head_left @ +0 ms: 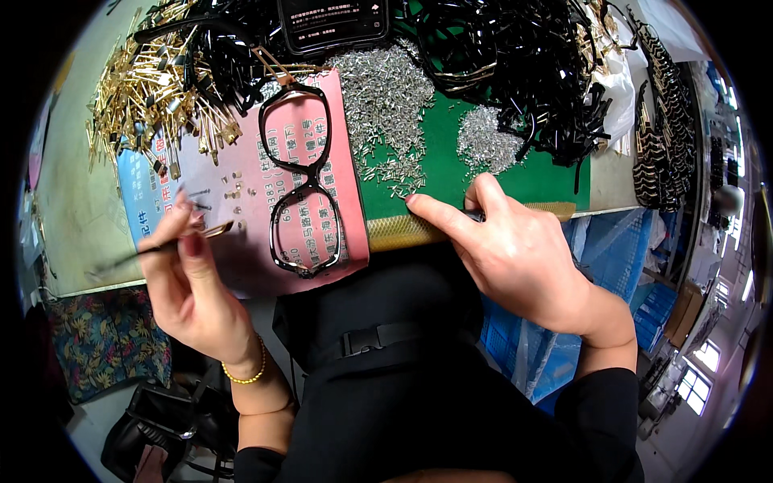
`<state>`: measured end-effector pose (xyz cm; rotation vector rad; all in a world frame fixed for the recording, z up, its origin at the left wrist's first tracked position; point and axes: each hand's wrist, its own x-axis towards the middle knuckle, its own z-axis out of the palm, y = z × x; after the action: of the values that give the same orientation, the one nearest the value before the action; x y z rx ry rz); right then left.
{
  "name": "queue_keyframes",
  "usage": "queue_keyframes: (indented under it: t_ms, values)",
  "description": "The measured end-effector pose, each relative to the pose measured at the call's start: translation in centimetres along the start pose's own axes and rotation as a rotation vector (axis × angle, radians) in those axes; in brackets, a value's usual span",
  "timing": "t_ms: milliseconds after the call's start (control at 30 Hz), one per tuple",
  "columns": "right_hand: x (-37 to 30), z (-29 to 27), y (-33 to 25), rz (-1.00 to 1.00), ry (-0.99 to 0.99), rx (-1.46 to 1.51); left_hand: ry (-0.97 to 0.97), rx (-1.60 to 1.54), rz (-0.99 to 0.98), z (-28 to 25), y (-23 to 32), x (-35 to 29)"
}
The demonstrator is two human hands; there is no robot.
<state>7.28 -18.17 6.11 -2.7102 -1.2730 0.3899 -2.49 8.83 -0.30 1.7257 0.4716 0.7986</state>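
Observation:
My left hand (193, 282) pinches a thin black eyeglass temple (133, 259) with a gold-coloured end; its far tip is blurred. A black eyeglass front (312, 171) lies beside that hand on a printed pink and blue sheet (233, 266). At its far end, a gold hinge piece (274, 66) meets the frame. My right hand (515, 249) stretches its index finger to the near edge of a pile of tiny silver screw-like parts (386, 105). Its other fingers are curled around something dark, mostly hidden.
Gold temple cores (161, 88) are heaped far left, and black temples (515, 64) far right. A phone (334, 24) lies between them. A smaller silver pile (489, 138) sits on the green mat (451, 173). Yellow mesh (403, 231) lines the near edge; blue crates (612, 249) stand right.

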Motion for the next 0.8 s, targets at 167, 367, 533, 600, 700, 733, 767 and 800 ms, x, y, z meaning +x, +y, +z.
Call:
queue_keyframes:
  t_ms: [167, 367, 533, 600, 700, 733, 767, 800]
  values:
    - [0.1, 0.5, 0.1, 0.002, 0.049, 0.007, -0.285, 0.603, 0.359, -1.1, -0.8, 0.3]
    - [0.6, -0.2, -0.8, 0.023, -0.018, -0.116, -0.552, 0.419, 0.746, -2.7, 1.1, -3.0]
    - [1.4, -1.2, -1.3, -0.043, 0.017, 0.199, -0.558, 0.272, 0.594, 0.1, -0.8, -2.7]
    - [2.3, -2.1, -2.1, -0.094, -0.026, 0.291, -0.576, 0.210, 0.491, 0.6, -0.3, -2.5]
    - [3.2, -1.4, -1.9, -0.204, -0.045, 0.259, -0.534, 0.068, 0.401, 0.8, -0.8, -2.4]
    - [3.5, -1.3, -1.6, -0.235, -0.048, 0.255, -0.524, 0.021, 0.378, 0.8, -0.8, -2.3]
    - [3.8, -1.2, -1.4, -0.270, -0.054, 0.252, -0.523, 0.032, 0.363, 0.8, -0.8, -2.3]
    - [3.9, -1.0, -1.3, -0.305, -0.060, 0.249, -0.523, 0.042, 0.348, 0.7, -0.7, -2.2]
